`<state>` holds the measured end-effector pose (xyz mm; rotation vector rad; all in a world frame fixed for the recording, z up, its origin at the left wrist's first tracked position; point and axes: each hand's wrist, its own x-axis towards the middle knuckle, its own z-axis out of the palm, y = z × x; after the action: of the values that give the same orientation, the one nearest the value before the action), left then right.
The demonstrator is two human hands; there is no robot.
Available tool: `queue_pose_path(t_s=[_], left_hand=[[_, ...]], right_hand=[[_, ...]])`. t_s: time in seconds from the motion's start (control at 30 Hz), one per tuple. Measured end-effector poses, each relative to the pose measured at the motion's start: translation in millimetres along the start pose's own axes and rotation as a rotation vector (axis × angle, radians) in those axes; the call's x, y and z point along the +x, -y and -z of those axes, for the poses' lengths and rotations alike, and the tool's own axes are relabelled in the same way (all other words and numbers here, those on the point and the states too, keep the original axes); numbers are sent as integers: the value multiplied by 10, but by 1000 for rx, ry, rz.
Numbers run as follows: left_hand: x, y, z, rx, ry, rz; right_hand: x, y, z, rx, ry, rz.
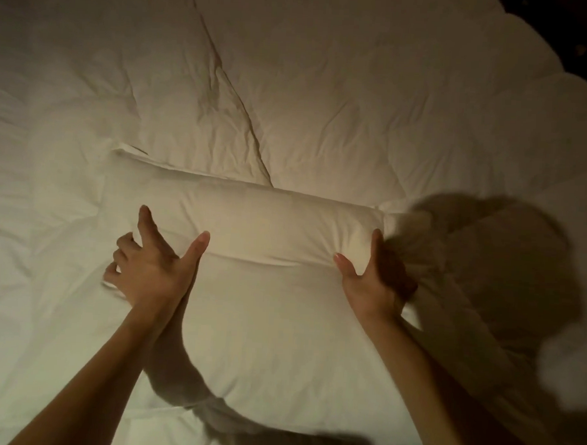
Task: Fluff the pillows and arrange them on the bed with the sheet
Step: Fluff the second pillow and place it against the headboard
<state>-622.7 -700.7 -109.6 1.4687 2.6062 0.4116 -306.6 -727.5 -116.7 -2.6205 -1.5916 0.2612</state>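
Note:
A white pillow (pixel 275 289) lies flat on the bed, its long far edge running left to right. My left hand (pixel 152 263) is at its left part: thumb and index finger are stretched out, and the other fingers bend down onto the fabric. My right hand (pixel 367 279) presses against the pillow's right side with straight fingers, its thumb on top where the fabric dents and creases. The fingers on the far side of my right hand are lost in shadow. The pillow lies between both hands.
A rumpled white duvet or sheet (pixel 291 87) covers the whole bed, with a long fold (pixel 243 112) running toward the pillow. The bed's scalloped edge (pixel 560 82) and dark floor lie at the top right. Dark shadows fall on the right.

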Motion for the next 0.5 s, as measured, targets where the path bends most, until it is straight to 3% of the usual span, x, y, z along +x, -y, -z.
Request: queue_pose_path(t_s=[0.07,0.2,0.37,0.5], left_hand=[[-46,-12,-62,25,-46,2],[-108,1,-175,18,-82,17],[-81,16,-217,53,-83,-5],[-10,54,-137,97,-48,-37]], right_hand=[[7,9,-29,8,-29,-8],[-114,28,-111,-34,-364,102],[-128,19,-139,-166,-445,94],[-57,-10,-64,5,-484,137]])
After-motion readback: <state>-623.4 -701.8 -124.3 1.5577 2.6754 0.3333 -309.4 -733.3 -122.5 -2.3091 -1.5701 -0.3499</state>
